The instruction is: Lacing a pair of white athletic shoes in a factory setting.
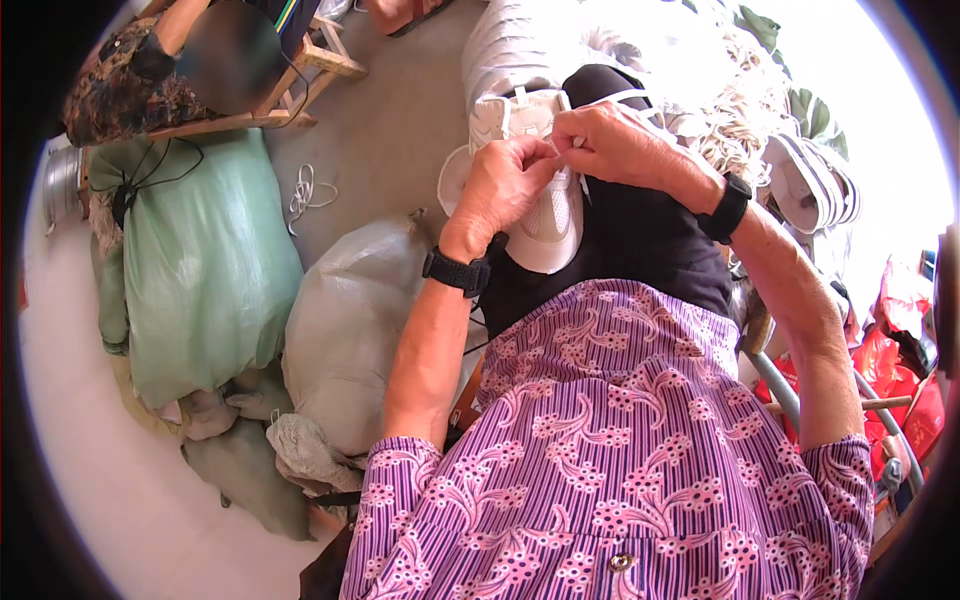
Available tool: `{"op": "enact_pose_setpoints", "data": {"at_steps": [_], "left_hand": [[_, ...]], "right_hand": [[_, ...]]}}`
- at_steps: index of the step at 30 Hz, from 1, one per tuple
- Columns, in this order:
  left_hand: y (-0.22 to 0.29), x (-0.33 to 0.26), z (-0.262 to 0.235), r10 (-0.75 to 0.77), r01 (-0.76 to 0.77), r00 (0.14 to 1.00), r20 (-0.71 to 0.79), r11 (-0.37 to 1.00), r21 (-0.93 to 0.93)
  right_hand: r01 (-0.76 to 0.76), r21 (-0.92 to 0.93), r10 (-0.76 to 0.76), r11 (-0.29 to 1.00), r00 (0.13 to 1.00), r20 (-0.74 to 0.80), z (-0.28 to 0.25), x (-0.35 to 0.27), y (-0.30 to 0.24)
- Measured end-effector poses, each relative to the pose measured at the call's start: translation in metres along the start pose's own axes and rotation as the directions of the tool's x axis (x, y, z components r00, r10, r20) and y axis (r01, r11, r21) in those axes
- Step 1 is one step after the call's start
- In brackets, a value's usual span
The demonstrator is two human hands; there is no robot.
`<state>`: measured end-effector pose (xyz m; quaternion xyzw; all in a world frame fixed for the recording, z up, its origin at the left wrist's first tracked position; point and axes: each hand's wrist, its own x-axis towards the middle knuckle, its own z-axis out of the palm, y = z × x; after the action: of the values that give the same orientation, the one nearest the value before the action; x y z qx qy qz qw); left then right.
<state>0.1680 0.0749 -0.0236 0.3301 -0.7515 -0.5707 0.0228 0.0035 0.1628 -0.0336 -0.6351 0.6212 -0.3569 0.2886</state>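
Note:
A white sneaker point(548, 238) rests on my black-trousered lap, its toe pointing toward me. Over its lacing area, my left hand point(503, 182) and my right hand point(622, 147) meet with fingertips pinched together. A white shoelace point(632, 96) shows beyond the right hand, and a bit of it appears between the fingers. The exact path of the lace through the eyelets is hidden behind my fingers. Part of another pale shoe point(455, 178) shows just left of the sneaker.
Beyond my knees lies a white sack point(508, 45), with a heap of cream laces point(745, 105) to its right. Several pale shoes point(808, 185) are stacked at right. Green point(205, 270) and whitish sacks point(352, 325) stand left. One loose lace point(310, 192) lies on the floor; a person point(130, 85) sits far left.

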Motion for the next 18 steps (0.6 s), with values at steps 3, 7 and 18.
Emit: {"op": "enact_pose_setpoints", "data": {"at_steps": [3, 7, 18], "left_hand": [[0.004, 0.002, -0.001, -0.089, 0.09, 0.996, 0.022, 0.996, -0.022], [0.011, 0.008, 0.008, -0.072, 0.076, 0.995, 0.067, 0.995, -0.058], [0.013, 0.008, 0.006, -0.198, 0.275, 0.952, 0.235, 0.888, -0.368]], "right_hand": [[-0.032, -0.234, 0.025, 0.972, 0.999, -0.033, -0.008, -0.003, 0.008], [-0.052, -0.376, 0.11, 0.925, 0.985, 0.134, -0.017, -0.005, 0.013], [0.141, -0.159, -0.152, 0.977, 0.986, -0.063, -0.044, -0.014, 0.062]]}}
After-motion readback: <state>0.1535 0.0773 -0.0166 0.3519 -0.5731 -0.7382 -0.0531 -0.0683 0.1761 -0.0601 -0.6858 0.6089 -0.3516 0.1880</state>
